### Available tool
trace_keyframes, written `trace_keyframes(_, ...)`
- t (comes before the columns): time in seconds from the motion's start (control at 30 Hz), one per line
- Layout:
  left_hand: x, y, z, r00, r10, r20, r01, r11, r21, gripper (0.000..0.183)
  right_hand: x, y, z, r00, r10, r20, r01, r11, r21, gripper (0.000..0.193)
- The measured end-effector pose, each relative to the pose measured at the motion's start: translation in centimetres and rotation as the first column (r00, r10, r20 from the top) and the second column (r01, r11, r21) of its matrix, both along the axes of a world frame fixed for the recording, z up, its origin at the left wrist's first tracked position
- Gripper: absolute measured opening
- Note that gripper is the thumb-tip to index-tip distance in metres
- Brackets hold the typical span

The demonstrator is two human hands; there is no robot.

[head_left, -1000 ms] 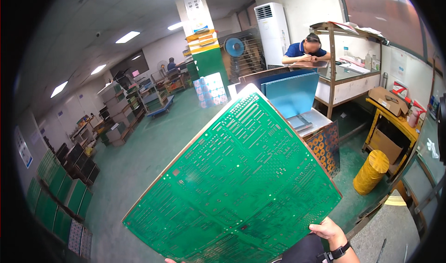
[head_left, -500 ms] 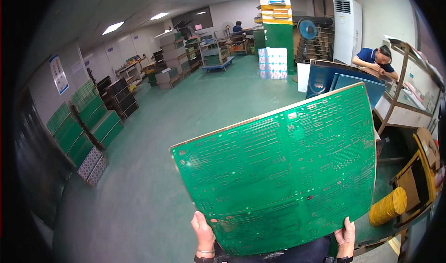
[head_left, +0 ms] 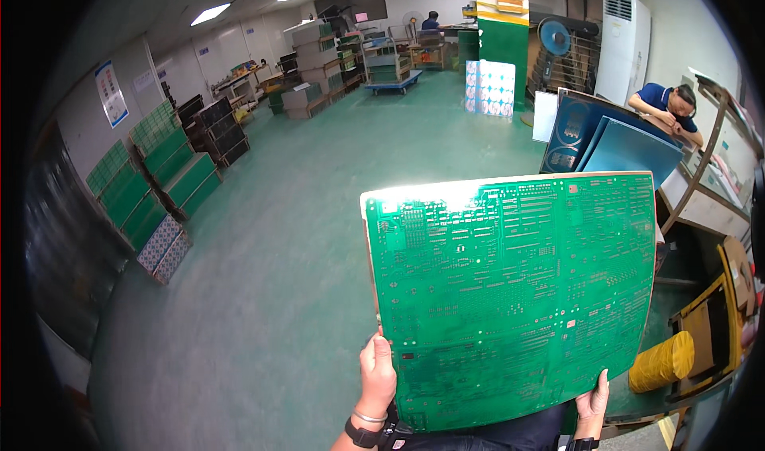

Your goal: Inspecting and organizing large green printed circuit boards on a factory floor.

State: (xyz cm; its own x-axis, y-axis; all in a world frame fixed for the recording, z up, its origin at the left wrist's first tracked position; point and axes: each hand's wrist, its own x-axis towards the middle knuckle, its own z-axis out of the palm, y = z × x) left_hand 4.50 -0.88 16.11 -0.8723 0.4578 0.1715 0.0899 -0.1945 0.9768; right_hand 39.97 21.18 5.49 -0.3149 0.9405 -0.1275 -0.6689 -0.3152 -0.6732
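A large green circuit board panel (head_left: 494, 315), patterned with fine traces and pads, is held up in front of me with its face tilted toward me. My left hand (head_left: 378, 371) grips its lower left edge, thumb over the rim and fingers mostly behind. At the lower right edge my right hand (head_left: 592, 397) is closed on it, its other fingers partly hidden by the board. Bright light glares off the panel's upper left part.
Blue panels (head_left: 629, 154) lean beyond the board, near a co-worker (head_left: 669, 112) bent over a bench. A yellow roll (head_left: 663, 362) lies at right. Green panels on racks (head_left: 175, 172) stand left, a blue trolley (head_left: 392, 83) farther back, by a green pillar (head_left: 504, 52).
The panel has turned to a more level position and shifted right, its upper left corner rising. A strong glare now shows on its top. My left hand moved right and up with it.
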Motion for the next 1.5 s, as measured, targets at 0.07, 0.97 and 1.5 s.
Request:
trace_keyframes(0.07,-0.1,0.0,0.1,0.998,-0.019,-0.067,0.021,1.0,0.018,0.046,0.1,0.0,-0.1,0.997,0.033,-0.076,-0.038,0.997,-0.066,0.05)
trace_keyframes(0.97,-0.7,3.9,0.1,0.777,-0.41,0.477,0.194,0.878,0.437,0.04,0.5,1.8,4.1,0.977,-0.142,0.158,0.126,0.986,0.105,0.05)
trace_keyframes(1.5,4.2,10.7,-9.3,0.38,-0.775,0.505,0.911,0.408,-0.06,0.04,-3.7,-1.1,17.4,0.688,-0.509,0.517,0.103,0.774,0.625,0.024)
